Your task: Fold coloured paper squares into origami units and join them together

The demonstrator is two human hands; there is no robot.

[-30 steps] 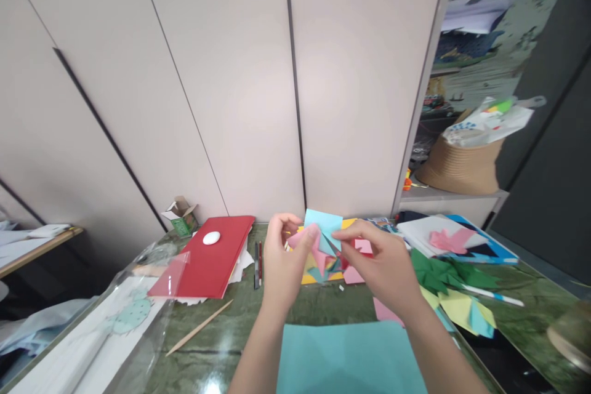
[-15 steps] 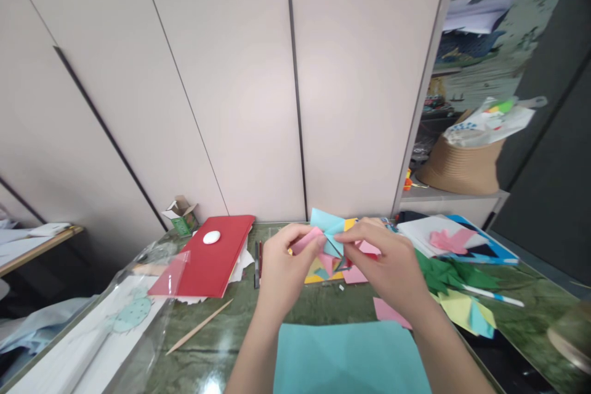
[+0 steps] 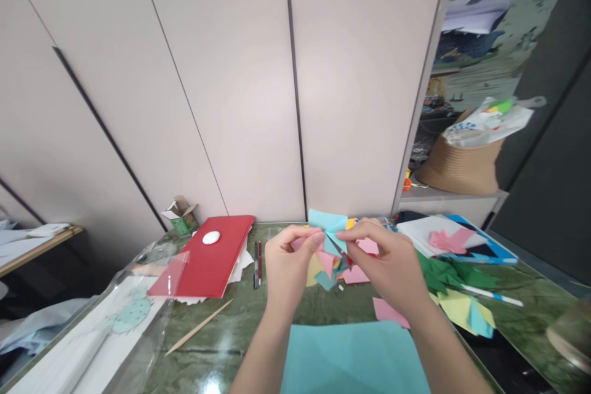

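Observation:
Between my two hands, above the table, is a folded paper piece (image 3: 327, 220) with light blue flaps on top and a pink part below. My left hand (image 3: 292, 261) pinches its pink side between thumb and forefinger. On the other side my right hand (image 3: 385, 258) grips a blue flap near the centre with its fingertips. The fingers hide part of the folds. Pink, yellow and blue paper pieces (image 3: 355, 274) lie just behind the hands. A teal paper sheet (image 3: 353, 360) rests in front, under the forearms.
To the left are a red folder (image 3: 207, 265) with a white oval object (image 3: 211, 237), a pointed wooden stick (image 3: 198, 327) and a clear plastic sleeve (image 3: 152, 320). Green paper (image 3: 446, 274), a white pen (image 3: 493, 295) and a dark flat object (image 3: 503, 357) lie on the right.
My left hand has shifted slightly right and its thumb now lies flatter over the pink part. The upper blue flap has turned a little and shows wider. My right hand stays nearly in place.

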